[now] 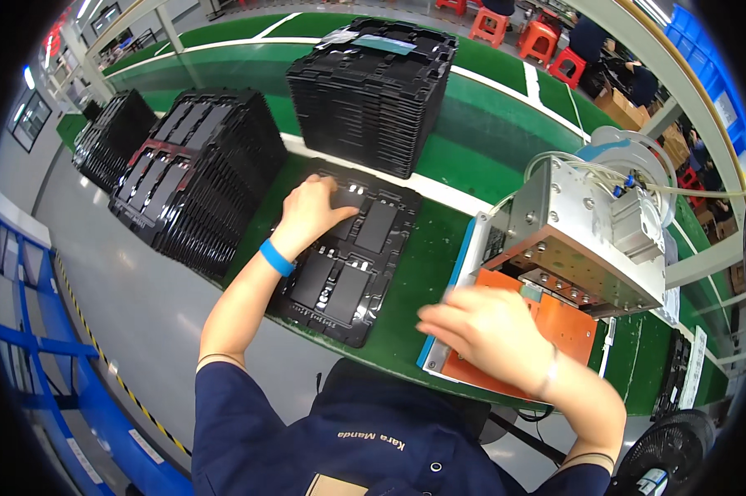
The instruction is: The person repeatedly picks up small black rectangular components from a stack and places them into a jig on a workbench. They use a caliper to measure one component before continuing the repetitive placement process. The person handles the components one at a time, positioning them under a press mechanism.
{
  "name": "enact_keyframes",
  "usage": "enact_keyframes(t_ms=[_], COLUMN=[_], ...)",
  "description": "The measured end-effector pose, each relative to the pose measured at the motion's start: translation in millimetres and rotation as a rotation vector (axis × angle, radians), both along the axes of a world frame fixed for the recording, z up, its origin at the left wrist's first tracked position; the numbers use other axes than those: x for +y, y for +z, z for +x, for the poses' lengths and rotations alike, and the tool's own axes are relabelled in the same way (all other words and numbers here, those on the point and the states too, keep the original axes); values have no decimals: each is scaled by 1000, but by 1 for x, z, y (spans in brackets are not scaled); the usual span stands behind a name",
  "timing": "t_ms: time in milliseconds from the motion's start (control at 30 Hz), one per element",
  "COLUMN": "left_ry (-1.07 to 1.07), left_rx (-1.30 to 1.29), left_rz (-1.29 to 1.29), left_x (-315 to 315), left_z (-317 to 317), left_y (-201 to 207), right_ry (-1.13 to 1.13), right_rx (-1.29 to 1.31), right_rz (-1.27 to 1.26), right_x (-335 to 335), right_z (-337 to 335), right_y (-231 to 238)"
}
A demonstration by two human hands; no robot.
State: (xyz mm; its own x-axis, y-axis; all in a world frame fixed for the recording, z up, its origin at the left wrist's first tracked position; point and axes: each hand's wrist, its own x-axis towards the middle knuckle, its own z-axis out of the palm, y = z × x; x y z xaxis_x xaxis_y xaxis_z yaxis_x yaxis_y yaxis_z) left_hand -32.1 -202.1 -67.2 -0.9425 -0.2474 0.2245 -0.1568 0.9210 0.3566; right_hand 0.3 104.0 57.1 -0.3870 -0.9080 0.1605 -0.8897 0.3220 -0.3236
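My left hand [308, 212] is over the far left part of a black plastic tray [352, 332], its thumb stretched out and apart from the fingers. Beneath it lies a flat black rectangular piece, partly covered by the hand. Other such pieces show in the tray: one flat black piece [376, 226] at the far right and another [345, 295] nearer me. My right hand [484, 331], smeared by motion, hovers above the left side of an orange plate [567, 329] on the metal press fixture [571, 223]. Its fingers look curled, but whether they hold anything is unclear.
A tall stack of black trays [371, 99] stands behind my tray. Another tray stack [199, 165] is at the left, with a further stack [112, 136] beyond it. A blue-edged strip [454, 289] borders the fixture. A black fan [670, 450] is at the lower right.
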Motion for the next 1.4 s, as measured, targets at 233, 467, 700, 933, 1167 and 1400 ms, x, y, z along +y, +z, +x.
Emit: enact_keyframes(t_ms=[233, 467, 700, 933, 1167, 1400], left_ry=[71, 24, 48, 5, -254, -299], left_rx=[-335, -284, -182, -303, -305, -516], left_rz=[75, 219, 207, 141, 672, 943], left_x=[2, -9, 0, -2, -15, 34], left_z=[-29, -25, -15, -33, -29, -49], left_y=[2, -3, -7, 7, 9, 1], right_ry=[374, 475, 573, 496, 260, -319], right_rx=[395, 448, 793, 799, 684, 698], right_rz=[78, 75, 72, 43, -191, -53], right_x=[-137, -175, -174, -162, -3, 146], right_z=[-30, -22, -6, -5, 16, 41], right_y=[-88, -117, -127, -103, -3, -22])
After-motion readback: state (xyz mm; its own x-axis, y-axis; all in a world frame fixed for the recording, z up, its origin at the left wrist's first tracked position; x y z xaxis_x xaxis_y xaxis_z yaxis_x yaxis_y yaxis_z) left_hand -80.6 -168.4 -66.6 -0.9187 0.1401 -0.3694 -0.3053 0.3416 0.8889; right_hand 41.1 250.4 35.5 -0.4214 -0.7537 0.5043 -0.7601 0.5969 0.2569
